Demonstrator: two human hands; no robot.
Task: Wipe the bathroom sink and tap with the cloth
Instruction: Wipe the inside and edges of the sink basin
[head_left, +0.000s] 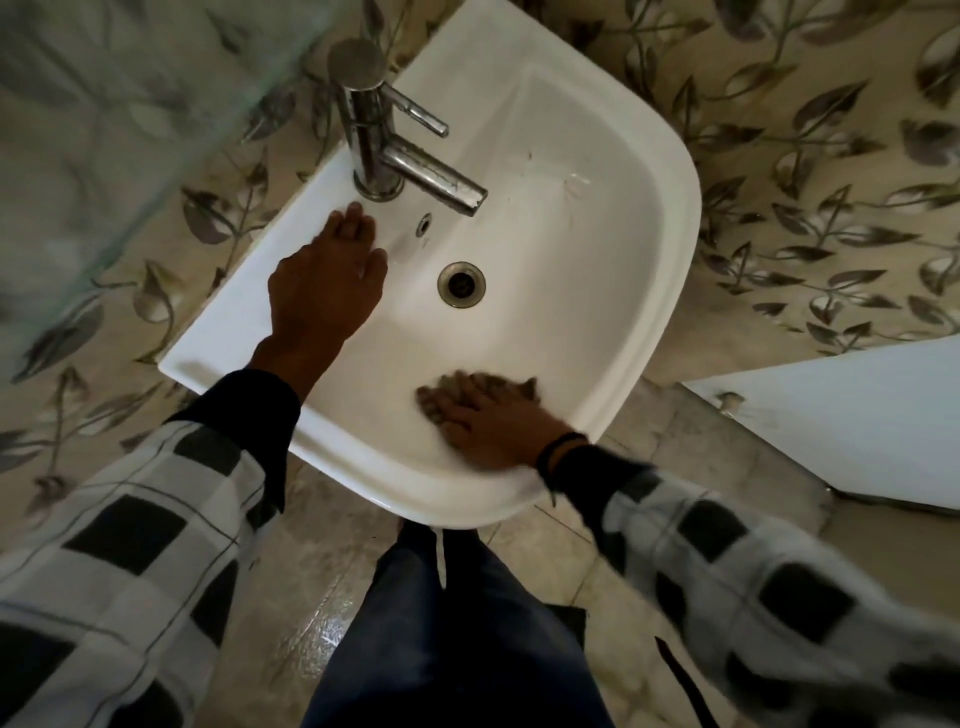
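White porcelain fills the head view: the sink (675, 218) is seen from above, with the chrome tap (431, 174) standing on its back edge. The spout reaches out over the bowl, towards the drain (461, 284).

The left hand (327, 280) lies flat on the back edge just beside the tap's base. Its fingers are straight and hold nothing, so it looks like a prop. The right hand (488, 421) presses the dark cloth (498, 384) against the inner slope of the bowl near the front edge. Its fingers seem stretched flat over the cloth rather than curled round it, though motion blur softens them.

With only a flat palm holding it, the cloth could slide out from under the fingers on the slick slope or bunch up, so bare skin would do the wiping. The cloth is small and mostly hidden, so it could miss strips of the bowl. Faint marks (550, 171) on the far side of the bowl, beyond the spout, look untouched, as does the streaked spout. A sweep towards them could knock the knuckles on the spout. The floor tiles (322, 597) shine as if wet, so leaning on the propped hand risks a slip.
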